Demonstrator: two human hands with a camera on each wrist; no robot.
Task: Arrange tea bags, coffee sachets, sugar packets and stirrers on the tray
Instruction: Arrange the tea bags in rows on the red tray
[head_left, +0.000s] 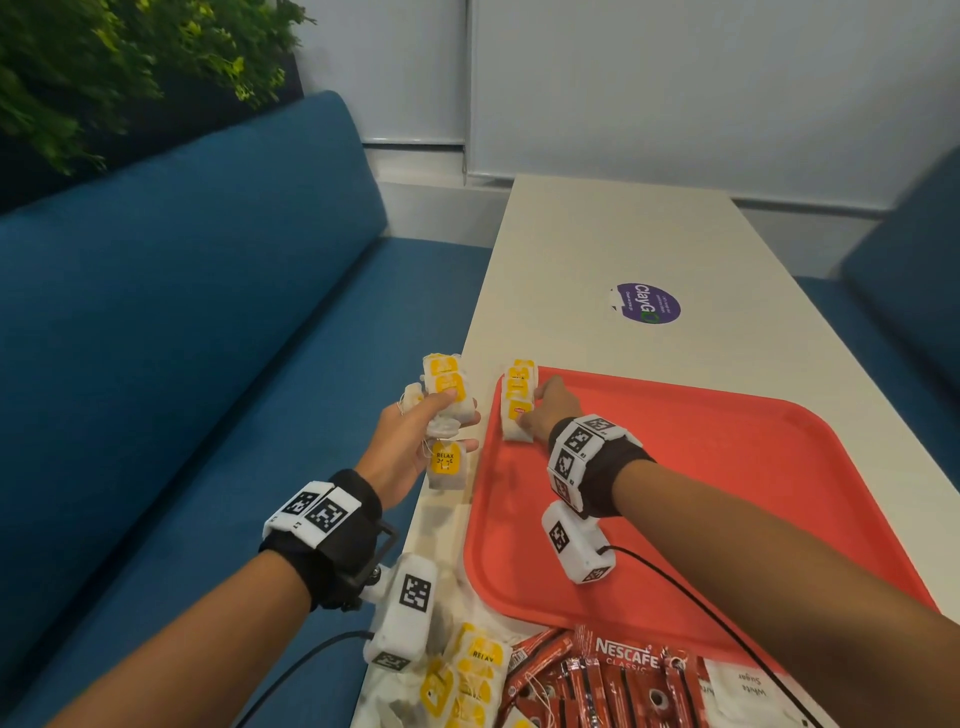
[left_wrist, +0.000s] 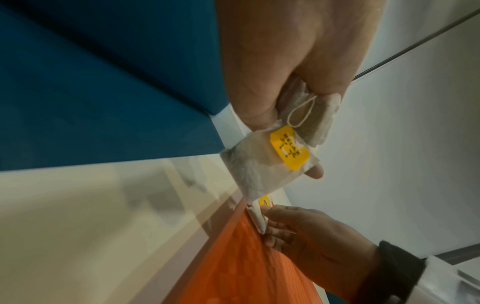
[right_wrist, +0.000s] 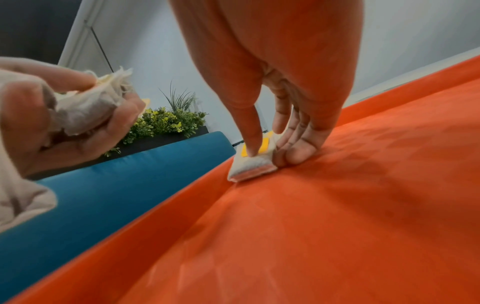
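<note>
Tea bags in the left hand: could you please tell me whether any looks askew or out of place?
Yes: one tea bag with a RELAX tag dangles loose below the bunch that the left hand holds, off the tray. The row of tea bags that the right hand steadies there looks tidy.

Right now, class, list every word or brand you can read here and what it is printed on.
"ClayGo": purple sticker; its small print is unreadable.
"RELAX": yellow tag of the hanging tea bag in the left hand.
"RELAX": tag in the tea bag pile.
"NESCAFE CLASSIC": red coffee sachet.
"White Sugar": sugar packet.
Red logo on the stacked tea bags under the right hand: too small.
</note>
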